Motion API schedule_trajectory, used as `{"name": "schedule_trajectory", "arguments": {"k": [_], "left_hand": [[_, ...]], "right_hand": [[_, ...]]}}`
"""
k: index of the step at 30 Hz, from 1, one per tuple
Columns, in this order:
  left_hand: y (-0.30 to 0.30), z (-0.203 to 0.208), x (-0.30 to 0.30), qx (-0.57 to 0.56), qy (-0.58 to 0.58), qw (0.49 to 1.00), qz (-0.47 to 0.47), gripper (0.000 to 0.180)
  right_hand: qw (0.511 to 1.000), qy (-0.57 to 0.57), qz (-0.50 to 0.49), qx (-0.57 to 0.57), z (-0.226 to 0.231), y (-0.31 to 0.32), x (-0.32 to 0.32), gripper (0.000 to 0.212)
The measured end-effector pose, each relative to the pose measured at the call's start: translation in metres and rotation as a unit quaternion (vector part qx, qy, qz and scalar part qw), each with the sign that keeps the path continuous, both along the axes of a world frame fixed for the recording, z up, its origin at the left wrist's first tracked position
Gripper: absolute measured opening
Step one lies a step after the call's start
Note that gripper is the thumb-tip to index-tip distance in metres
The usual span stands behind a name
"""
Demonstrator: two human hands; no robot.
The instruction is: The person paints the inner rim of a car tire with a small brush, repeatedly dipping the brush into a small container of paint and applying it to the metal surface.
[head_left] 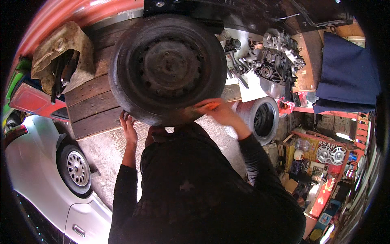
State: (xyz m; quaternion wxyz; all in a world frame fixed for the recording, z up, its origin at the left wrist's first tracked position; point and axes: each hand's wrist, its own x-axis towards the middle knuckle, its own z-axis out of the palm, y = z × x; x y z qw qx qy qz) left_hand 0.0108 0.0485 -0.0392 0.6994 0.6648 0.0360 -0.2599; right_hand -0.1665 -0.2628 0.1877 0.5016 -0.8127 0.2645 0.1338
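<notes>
A black tyre on a dark steel wheel rim (168, 67) lies on a wooden plank bench (91, 99) in front of me. At the tyre's lower left edge is my left hand (129, 129), its fingers apart and their tips at the rubber. My right hand (223, 116) is closed on a bright orange object (210, 106) by the tyre's lower right sidewall. Motion blur and my fingers hide what kind of thing it is.
An engine (278, 61) and metal parts stand on a white sheet to the right. A loose tyre (262, 120) is below them. On the left are a worn box (61, 49) with dark rods and a silver car (44, 171). Cluttered shelves (313, 171) fill the lower right.
</notes>
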Motion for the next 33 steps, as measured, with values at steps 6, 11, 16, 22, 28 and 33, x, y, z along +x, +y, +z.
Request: {"name": "schedule_trajectory", "arguments": {"k": [6, 11, 16, 22, 28, 33], "left_hand": [[0.001, -0.001, 0.008, 0.028, -0.022, 0.999, -0.003, 0.049], [0.004, -0.014, 0.016, 0.036, -0.022, 0.999, 0.002, 0.044], [0.009, -0.014, 0.022, 0.041, 0.004, 0.999, 0.012, 0.048], [0.011, -0.018, 0.03, 0.048, -0.011, 0.999, -0.01, 0.045], [-0.012, -0.019, 0.034, 0.06, -0.057, 0.994, 0.075, 0.058], [-0.055, 0.002, 0.035, 0.033, -0.076, 0.99, 0.117, 0.069]], "right_hand": [[0.879, -0.08, -0.229, -0.411, 0.032, -0.045, -0.056, 0.021], [0.969, -0.156, -0.02, -0.19, -0.005, 0.073, -0.042, 0.022], [0.997, -0.046, -0.056, 0.004, -0.006, 0.04, -0.061, 0.025], [0.897, -0.155, -0.22, -0.349, -0.006, 0.009, -0.081, 0.022], [0.981, -0.128, -0.136, 0.055, 0.011, 0.062, -0.045, 0.018], [0.966, -0.093, -0.143, -0.195, -0.01, -0.029, -0.078, 0.02]]}}
